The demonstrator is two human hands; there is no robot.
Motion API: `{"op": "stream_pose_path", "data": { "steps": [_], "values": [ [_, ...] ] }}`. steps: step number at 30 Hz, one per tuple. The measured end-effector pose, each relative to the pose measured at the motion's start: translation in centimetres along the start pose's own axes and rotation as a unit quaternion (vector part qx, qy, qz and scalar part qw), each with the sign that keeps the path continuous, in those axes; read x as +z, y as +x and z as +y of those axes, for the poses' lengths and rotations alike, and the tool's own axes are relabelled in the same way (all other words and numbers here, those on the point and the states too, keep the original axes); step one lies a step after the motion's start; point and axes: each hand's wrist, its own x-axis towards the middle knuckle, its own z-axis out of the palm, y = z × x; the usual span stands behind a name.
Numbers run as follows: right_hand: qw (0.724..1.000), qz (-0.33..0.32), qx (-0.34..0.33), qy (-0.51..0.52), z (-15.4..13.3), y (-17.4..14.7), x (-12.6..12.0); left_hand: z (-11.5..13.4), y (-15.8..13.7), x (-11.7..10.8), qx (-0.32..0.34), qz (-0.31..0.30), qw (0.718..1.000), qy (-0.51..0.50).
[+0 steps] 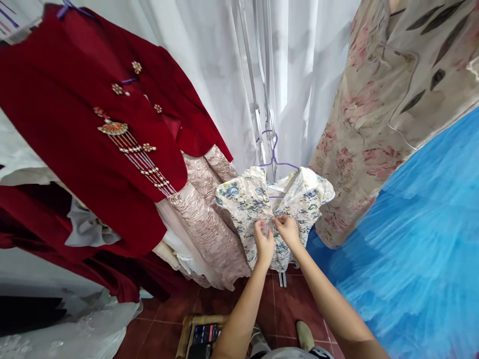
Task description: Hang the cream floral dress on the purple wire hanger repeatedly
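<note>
A short-sleeved white blouse (pixel 247 199) with a blue floral print hangs in front of me on a purple hanger (pixel 275 162). Its collar lies open in a V at the top. My right hand (pixel 287 230) pinches the front edge of the blouse just below the V. Close beside it, my left hand (pixel 264 244) has its fingers curled at the front of the same blouse, with the thumb near the fingertips. Any button between the hands is too small to make out.
At left hang a dark red jacket (pixel 90 139) with beaded brooches and a pink brocade garment (pixel 209 224). To the right are a beige floral dress (pixel 352 134) and blue tulle (pixel 419 239). A metal stand (pixel 267 75) rises behind the blouse. A wooden stool (pixel 183 339) holds a phone (pixel 205 333).
</note>
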Motion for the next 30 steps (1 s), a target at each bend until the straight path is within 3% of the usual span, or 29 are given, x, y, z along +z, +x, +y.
{"op": "stream_pose_path", "data": {
  "steps": [5,10,13,16,23,30],
  "values": [
    [0.998,0.054,0.003,0.039,0.2,0.2,1.2,-1.1,-0.2,-1.0,0.003,-0.033,0.999,0.009],
    [0.979,0.03,-0.001,0.202,0.4,-1.2,1.7,-1.3,0.5,-1.3,0.044,-0.066,0.997,-0.01],
    [0.974,0.031,0.002,0.225,0.4,-2.8,1.4,-1.4,1.0,-0.8,0.07,-0.102,0.992,-0.035],
    [0.965,0.038,0.004,0.258,-0.2,-4.3,0.8,-1.2,1.0,0.0,0.068,-0.096,0.992,-0.053],
    [0.925,0.052,0.028,0.376,-3.9,-5.0,-1.2,1.1,1.5,0.4,0.092,-0.113,0.988,-0.053],
    [0.888,0.082,-0.014,0.453,-10.2,-0.8,-4.9,1.7,-1.3,-0.4,0.076,-0.122,0.99,0.008]
  ]
}}
